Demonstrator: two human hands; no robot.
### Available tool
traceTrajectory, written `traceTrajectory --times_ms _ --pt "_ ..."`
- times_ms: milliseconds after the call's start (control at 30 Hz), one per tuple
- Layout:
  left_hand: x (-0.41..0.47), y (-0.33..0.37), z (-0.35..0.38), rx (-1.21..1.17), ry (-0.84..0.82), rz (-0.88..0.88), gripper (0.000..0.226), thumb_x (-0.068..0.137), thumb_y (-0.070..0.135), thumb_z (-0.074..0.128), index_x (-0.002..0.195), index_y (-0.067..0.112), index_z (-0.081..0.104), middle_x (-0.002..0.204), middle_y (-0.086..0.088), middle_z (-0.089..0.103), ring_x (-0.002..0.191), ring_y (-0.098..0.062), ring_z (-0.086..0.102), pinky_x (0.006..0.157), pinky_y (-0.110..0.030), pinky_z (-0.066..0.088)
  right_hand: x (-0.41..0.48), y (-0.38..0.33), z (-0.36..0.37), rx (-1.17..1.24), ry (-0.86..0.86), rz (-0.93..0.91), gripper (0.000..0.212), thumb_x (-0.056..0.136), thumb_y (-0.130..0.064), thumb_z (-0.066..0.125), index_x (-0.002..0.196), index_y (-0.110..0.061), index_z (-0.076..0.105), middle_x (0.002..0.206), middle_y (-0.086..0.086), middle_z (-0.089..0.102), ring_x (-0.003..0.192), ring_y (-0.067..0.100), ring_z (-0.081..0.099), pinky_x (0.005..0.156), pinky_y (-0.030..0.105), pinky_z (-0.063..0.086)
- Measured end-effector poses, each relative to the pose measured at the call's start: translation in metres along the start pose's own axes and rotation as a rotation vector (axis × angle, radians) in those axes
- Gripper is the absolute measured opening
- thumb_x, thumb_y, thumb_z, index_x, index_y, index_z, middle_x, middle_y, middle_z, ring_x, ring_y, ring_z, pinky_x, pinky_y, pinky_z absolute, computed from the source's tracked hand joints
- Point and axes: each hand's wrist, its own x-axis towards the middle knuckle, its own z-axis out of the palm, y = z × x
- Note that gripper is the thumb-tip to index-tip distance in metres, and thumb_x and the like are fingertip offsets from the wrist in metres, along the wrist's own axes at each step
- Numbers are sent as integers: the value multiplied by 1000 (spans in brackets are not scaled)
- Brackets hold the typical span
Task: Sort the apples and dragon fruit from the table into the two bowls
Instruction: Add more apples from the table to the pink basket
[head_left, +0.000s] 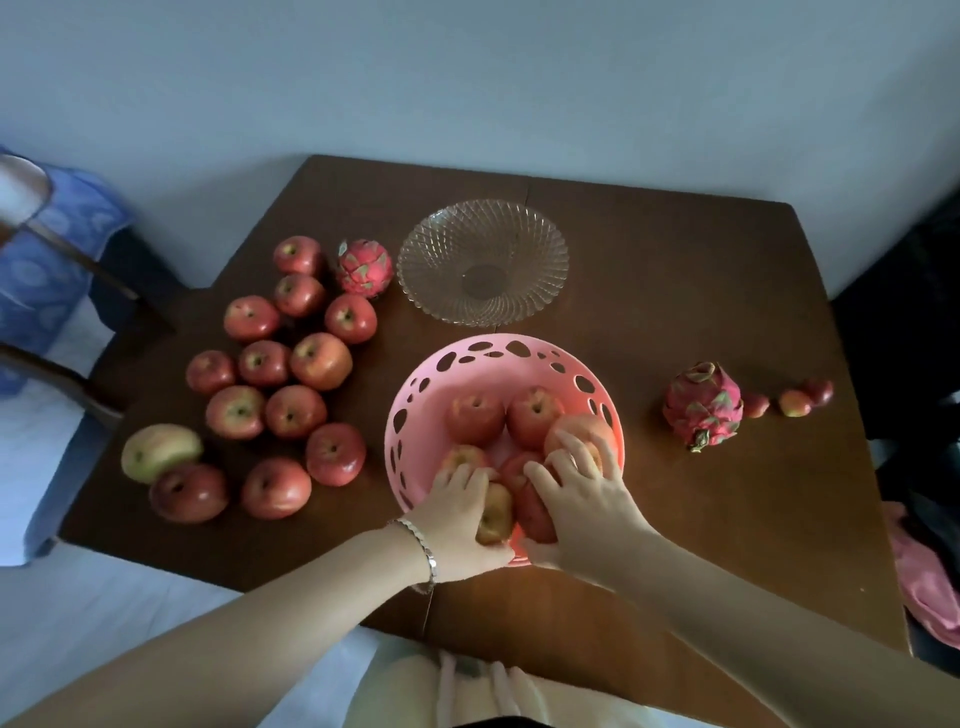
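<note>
Both hands are inside the pink perforated bowl (498, 364); the left hand (457, 519) holds a yellowish apple (496, 512), the right hand (582, 493) a red apple (532, 506); seat each against its neighbours before releasing; loose apples (283, 410) lie left of the bowl, the glass bowl (483, 262) beyond it holds nothing.

Both hands crowd the near side of the pink bowl (498, 364), blocking entry there. Left of it, the apples (280, 395) pack tightly, leaving barely a gap. Bare surface (649, 291) opens between the glass bowl (483, 262) and the right dragon fruit (702, 405), a clear lane.
</note>
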Motion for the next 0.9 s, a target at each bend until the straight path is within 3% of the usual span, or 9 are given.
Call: traceTrajectory --times_ms 67,133,200,267,333,400,500,700,900 --pt "-1 -5 -10 -207 41 1 58 80 38 59 133 24 37 135 4 42 128 -15 39 106 -32 38 5 -5 -13 73 -63 -26 71 70 -70 37 116 -19 56 123 6 56 129 30 41 110 60 21" --pt "-4 -17 -25 -361 240 -11 43 86 30 57 128 25 45 128 10 50 119 -7 49 100 -24 41 16 -13 -33 236 -14 -16 60 82 -63 34 126 -24 48 134 0 44 133 23 29 115 50 15" --pt "-9 -36 -39 -389 465 -73 32 89 22 54 122 21 53 118 12 53 112 -4 53 93 -16 39 30 -26 -53 393 91 -50 45 89 -47 45 128 -25 49 133 -4 46 130 18 34 115 38 19" --pt "-13 -67 -52 -289 556 -178 31 89 20 54 120 18 54 118 6 54 111 -13 56 92 -22 42 43 -47 -68 565 220 -119 38 89 -32 53 124 -18 56 127 -1 53 121 18 46 106 30 33" --pt "-16 -105 -63 -110 445 -341 36 89 25 53 125 20 49 127 0 50 112 -22 56 92 -35 47 64 -76 -74 680 341 -172 37 84 -26 54 119 -12 60 124 4 56 112 20 54 93 22 41" --pt "-19 -137 -69 26 296 -458 42 89 31 51 129 19 43 132 -3 46 116 -24 54 92 -38 47 91 -109 -71 700 379 -180 43 84 -21 54 125 -7 54 132 8 48 116 22 52 95 26 41" --pt "-21 -167 -69 125 129 -517 54 88 35 48 136 16 33 135 -6 43 122 -25 47 94 -37 45 137 -159 -46 605 33 36 54 87 -18 54 135 -4 34 143 10 29 129 29 37 102 37 36" --pt "-16 -196 -59 226 -75 -452 51 83 42 51 125 16 37 128 -7 44 118 -27 47 91 -36 43 189 -209 8 415 -278 339 82 80 -29 66 141 -4 18 141 15 32 127 31 39 96 39 41" --pt "-11 -198 -56 324 -180 -315 69 79 38 63 135 17 28 132 -11 39 120 -31 44 95 -38 43 166 -205 -25 364 -112 272 67 74 -22 67 130 -11 31 129 10 37 116 30 44 88 36 45"
